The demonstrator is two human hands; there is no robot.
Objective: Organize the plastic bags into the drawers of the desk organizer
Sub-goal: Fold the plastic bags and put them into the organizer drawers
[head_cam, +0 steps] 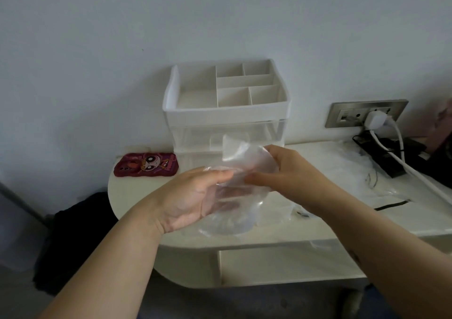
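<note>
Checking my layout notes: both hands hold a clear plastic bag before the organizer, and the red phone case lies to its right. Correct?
No: the head view shows the red phone case left of the organizer. The left hand and right hand do hold the plastic bag.

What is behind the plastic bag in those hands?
The desk organizer, its clear drawer showing partly through the plastic bag. The drawer's lower part and contents are hidden.
</note>
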